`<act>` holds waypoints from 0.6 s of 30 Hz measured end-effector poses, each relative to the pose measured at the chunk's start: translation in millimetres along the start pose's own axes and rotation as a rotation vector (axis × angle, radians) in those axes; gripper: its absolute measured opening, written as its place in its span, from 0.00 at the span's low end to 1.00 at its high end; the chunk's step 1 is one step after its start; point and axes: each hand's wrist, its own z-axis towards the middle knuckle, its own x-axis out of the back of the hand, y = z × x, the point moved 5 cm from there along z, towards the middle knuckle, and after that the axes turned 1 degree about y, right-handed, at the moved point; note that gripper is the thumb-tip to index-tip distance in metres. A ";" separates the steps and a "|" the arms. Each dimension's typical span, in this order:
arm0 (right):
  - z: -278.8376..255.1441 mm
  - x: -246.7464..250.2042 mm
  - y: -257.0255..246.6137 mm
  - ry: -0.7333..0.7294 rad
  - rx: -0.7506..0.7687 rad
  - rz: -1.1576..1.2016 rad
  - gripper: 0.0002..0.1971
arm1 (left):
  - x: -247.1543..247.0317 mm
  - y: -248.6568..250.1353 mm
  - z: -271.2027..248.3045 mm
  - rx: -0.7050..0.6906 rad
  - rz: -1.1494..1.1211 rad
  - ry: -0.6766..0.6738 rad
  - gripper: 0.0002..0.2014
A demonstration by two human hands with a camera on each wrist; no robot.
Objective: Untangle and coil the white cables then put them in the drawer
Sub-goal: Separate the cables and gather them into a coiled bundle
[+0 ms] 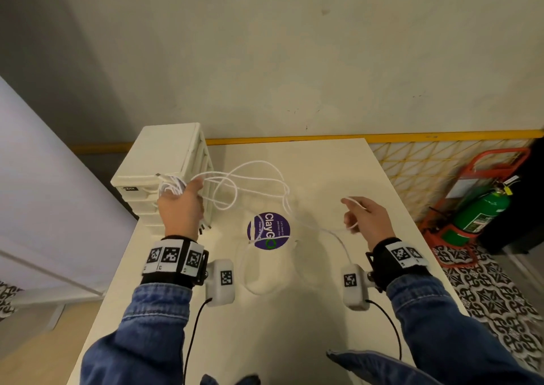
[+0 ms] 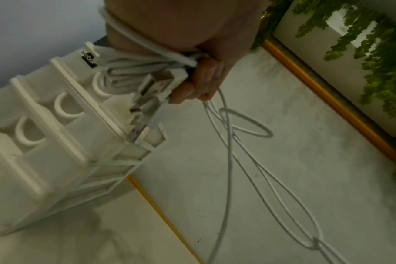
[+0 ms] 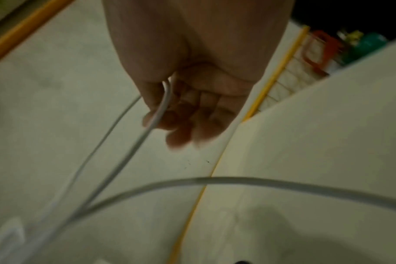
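— Cables [image 1: 250,178], white ones, are strung between both hands above the tabletop [image 1: 323,340]: why does the left hand [image 1: 181,205] sit so far over to the left?

— It grips the part that is already gathered. Its fingers [image 2: 192,89] are curled round a bundle of loops and plugs, held up right in front of the white drawer unit [image 1: 164,160] at the far left corner. Keeping the bundle there probably saves a long carry once the coil is finished, though no drawer looks pulled out yet.

— And the right hand [image 1: 365,216]?

— It is well apart, on the right, and its thumb and fingers [image 3: 183,132] are loosely curled with a single strand pinched between them. Holding that strand out sideways seems meant to draw the slack straight, so the crossings show and can be worked loose.

— Where is the remaining slack?

— Some loops hang in the air between the hands; another length drops onto the tabletop and crosses the purple round sticker [image 1: 268,231] near the middle.

— What does each camera add?

— The head view alone shows both hands at once and the whole spread of loops. The left wrist view shows what that one hides: the metal USB plugs [image 2: 147,100] jutting from the bundle, and strands crossing one another further down. The right wrist view confirms that only one thin strand runs through that grip, but it is blurred, so the exact finger contact cannot be told.
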 end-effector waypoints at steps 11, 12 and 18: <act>1.0 -3.2 11.9 -0.158 -0.041 0.299 0.16 | 30.5 -2.3 10.9 0.043 -0.163 0.237 0.09; 1.0 -1.4 15.5 -0.163 -0.009 0.206 0.17 | 32.4 -0.6 11.9 0.027 -0.163 0.245 0.09; 0.0 -16.5 41.9 -0.434 0.200 -1.014 0.20 | 27.3 -2.4 8.5 -0.008 -0.178 0.261 0.12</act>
